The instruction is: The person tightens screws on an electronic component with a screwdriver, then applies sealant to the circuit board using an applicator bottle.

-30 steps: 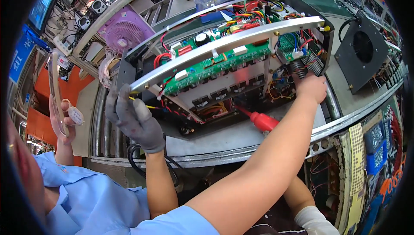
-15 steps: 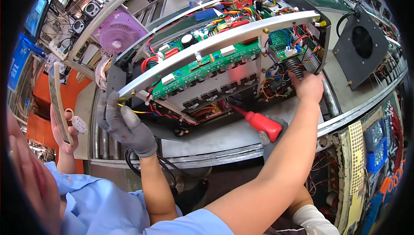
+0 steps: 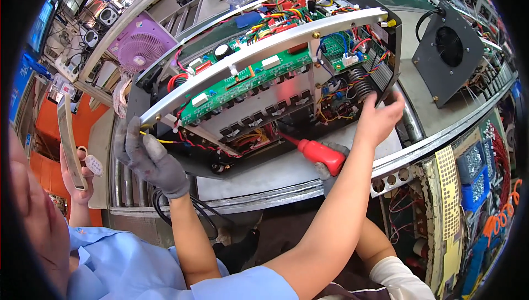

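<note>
My left hand (image 3: 151, 159), in a grey glove, is at the left corner of a black electronics chassis (image 3: 204, 169), its fingers apart beside the end of a silver metal bar (image 3: 264, 48). My gloved right hand (image 3: 330, 172) is closed around a red bottle-shaped tool (image 3: 321, 155) with a thin tapered tip. The tip points into the low opening of the chassis; where it ends is hidden. A green circuit board (image 3: 237, 82) runs behind the bar. A co-worker's bare hand (image 3: 380, 118) is near a dark coil (image 3: 361, 83) at the chassis's right; that arm crosses in front of mine.
The blue-shirted co-worker (image 3: 127, 261) leans in at left, holding a flat, phone-like object (image 3: 70, 146). A black panel with a fan (image 3: 449, 46) stands at right. A purple fan (image 3: 140, 49) is behind at left. Blue screw bins (image 3: 474, 187) lie at lower right.
The scene has shifted slightly left in view. The co-worker's hand has drawn back from the coil, its fingers now more spread. My hands keep their places at the chassis.
</note>
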Tool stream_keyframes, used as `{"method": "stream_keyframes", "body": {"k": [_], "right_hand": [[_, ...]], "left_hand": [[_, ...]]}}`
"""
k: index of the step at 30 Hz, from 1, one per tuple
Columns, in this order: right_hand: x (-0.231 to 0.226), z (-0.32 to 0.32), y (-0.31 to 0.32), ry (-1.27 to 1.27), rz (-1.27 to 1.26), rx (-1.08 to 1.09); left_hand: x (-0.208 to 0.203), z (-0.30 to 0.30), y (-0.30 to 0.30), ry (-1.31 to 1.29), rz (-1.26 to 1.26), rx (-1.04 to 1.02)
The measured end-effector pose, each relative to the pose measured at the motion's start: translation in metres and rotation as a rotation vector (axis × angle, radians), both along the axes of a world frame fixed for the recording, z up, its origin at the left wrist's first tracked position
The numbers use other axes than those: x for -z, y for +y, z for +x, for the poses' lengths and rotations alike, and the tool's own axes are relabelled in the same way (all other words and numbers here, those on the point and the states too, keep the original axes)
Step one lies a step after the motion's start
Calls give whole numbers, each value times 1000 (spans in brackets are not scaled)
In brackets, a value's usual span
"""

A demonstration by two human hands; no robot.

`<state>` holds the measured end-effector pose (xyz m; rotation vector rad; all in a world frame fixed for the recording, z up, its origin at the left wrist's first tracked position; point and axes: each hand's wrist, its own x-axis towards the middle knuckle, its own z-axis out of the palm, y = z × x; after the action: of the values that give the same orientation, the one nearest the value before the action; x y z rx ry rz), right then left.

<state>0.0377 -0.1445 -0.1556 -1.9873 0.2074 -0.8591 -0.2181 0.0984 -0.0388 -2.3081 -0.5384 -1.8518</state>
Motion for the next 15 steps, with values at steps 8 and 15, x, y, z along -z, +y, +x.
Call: {"method": "stream_keyframes", "body": {"k": [8, 15], "right_hand": [[-6, 35, 8, 531, -74, -51], [-31, 13, -2, 779, -96, -95]], "left_hand": [[-3, 5, -5, -25, -13, 31], [0, 9, -1, 4, 22, 25]]}}
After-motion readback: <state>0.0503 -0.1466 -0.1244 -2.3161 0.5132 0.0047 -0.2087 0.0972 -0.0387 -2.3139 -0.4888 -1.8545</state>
